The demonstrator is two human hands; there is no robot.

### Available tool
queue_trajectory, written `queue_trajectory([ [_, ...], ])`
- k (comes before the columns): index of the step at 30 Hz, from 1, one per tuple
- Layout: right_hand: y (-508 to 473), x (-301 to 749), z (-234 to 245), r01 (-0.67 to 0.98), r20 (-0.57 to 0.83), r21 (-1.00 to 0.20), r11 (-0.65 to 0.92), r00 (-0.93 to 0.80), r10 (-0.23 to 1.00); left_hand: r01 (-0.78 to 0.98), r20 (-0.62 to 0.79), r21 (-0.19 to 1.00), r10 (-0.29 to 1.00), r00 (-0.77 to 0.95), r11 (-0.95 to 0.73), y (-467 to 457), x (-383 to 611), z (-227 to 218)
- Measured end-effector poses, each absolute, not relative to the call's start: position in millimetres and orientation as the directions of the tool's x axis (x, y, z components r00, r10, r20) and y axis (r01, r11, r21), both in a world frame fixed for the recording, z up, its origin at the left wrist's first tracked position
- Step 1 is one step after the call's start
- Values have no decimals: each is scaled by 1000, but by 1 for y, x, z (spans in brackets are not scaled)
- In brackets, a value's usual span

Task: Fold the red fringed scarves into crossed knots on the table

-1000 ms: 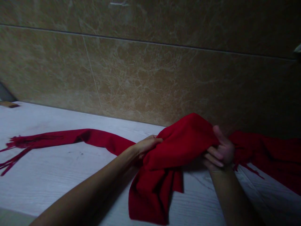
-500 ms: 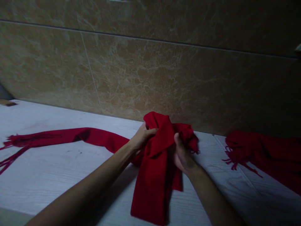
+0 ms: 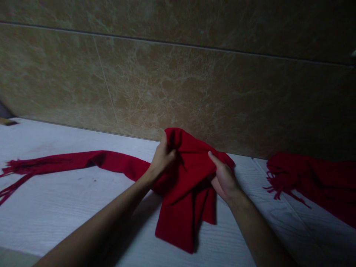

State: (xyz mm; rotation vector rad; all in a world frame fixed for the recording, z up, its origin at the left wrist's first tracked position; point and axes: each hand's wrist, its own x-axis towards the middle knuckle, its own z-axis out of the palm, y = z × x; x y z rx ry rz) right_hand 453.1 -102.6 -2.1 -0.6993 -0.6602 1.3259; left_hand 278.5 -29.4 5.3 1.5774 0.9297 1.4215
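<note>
A long red scarf lies on a white wood-grain table. Its fringed end stretches out to the far left, and a folded bundle of it is raised in the middle. My left hand is closed on the upper left of that bundle. At the bundle's right side my right hand grips the cloth, thumb on top. A loose fold hangs down from between my hands onto the table near me.
More red fringed cloth lies on the table at the right, apart from the bundle. A brown marbled tile wall rises right behind the table. A small brown object sits at the far left edge.
My right hand has drawn leftward from the right cloth, gathering the scarf into a tighter bundle between both hands. The left hand has risen a little and gripped the top.
</note>
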Motion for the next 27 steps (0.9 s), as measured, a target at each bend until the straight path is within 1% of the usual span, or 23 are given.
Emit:
queue_trajectory([
  [2,-108,454,11,-667,-2,-744,36,56,998,-82,224,973,972,75,-217,-23,275,5],
  [3,-110,454,16,-680,-3,-733,28,44,999,-120,112,988,985,132,-96,-22,274,5],
  [4,-111,454,20,-692,1,-721,34,48,999,-145,-1,989,972,234,36,-25,275,5],
  [5,-112,455,22,-701,1,-712,40,57,998,-160,-92,974,928,361,158,-29,277,5],
  [6,-113,455,23,-706,-4,-707,40,60,998,-173,-146,951,863,483,258,-34,279,6],
  [7,-113,455,23,-707,-11,-706,33,58,998,-195,-165,923,797,581,333,-41,282,6],
  [9,-112,455,20,-703,-20,-711,16,43,999,-226,-159,874,692,704,431,-53,288,9],
  [12,-110,457,16,-684,-17,-730,5,26,1000,-238,-115,875,660,743,421,-62,291,14],
  [15,-110,461,16,-659,-11,-752,27,54,999,-250,-115,885,705,700,392,-57,287,16],
  [16,-110,463,18,-652,-10,-757,46,82,997,-218,-125,909,732,670,354,-54,285,15],
  [18,-111,467,22,-643,-14,-761,89,153,988,-81,-141,968,783,606,237,-46,280,11],
  [20,-113,471,26,-642,-24,-758,113,201,979,56,-145,989,814,563,138,-38,276,6],
  [22,-116,477,31,-663,-30,-740,117,206,978,116,-165,986,825,541,121,-32,273,2],
  [25,-117,489,36,-713,-17,-683,156,229,973,103,-182,983,833,523,150,-28,269,5],
  [27,-116,496,37,-734,2,-645,213,277,961,-24,-179,973,817,548,229,-30,267,13],
])
